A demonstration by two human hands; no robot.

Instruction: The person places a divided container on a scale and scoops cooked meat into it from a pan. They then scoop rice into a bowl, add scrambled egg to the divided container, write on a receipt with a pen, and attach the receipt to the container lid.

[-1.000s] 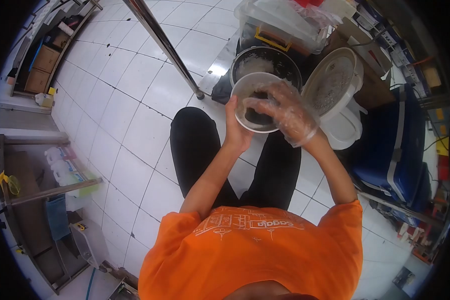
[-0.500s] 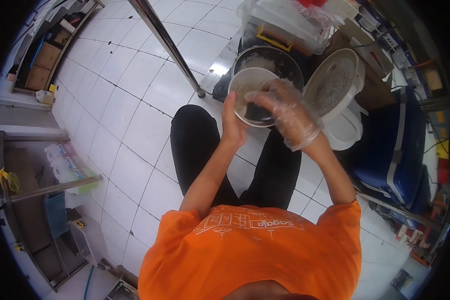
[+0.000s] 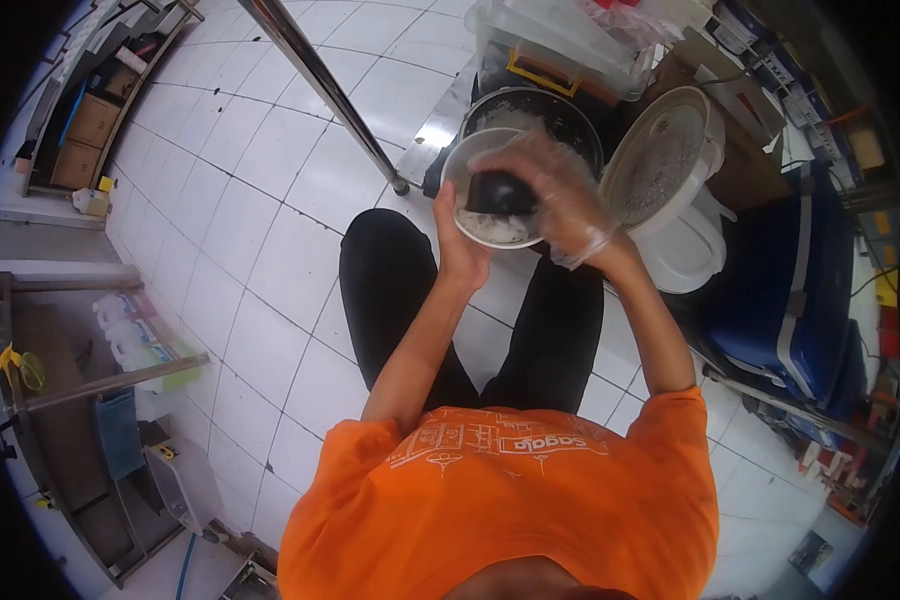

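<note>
My left hand (image 3: 460, 240) grips the left side of a white bowl (image 3: 497, 242), thumb at its rim. Inside the bowl is a whitish, rice-like food (image 3: 495, 226). My right hand (image 3: 560, 195), in a clear plastic glove, is closed round a dark rounded object (image 3: 500, 192) over the bowl; what exactly it is I cannot make out. Just behind the bowl stands a black pot (image 3: 580, 120) with white residue inside, partly hidden by the bowl and my right hand.
Right of the pot is an open white rice cooker or bucket (image 3: 705, 170) with a bubbly inner surface. A blue cooler box (image 3: 760, 290) stands further right. Behind are a clear plastic bin (image 3: 560, 45) and a metal pole (image 3: 320, 85). Shelves (image 3: 110, 380) line the left.
The bowl has moved slightly up and left. My right hand has shifted up and left over it, and the dark object and the white food show more clearly.
</note>
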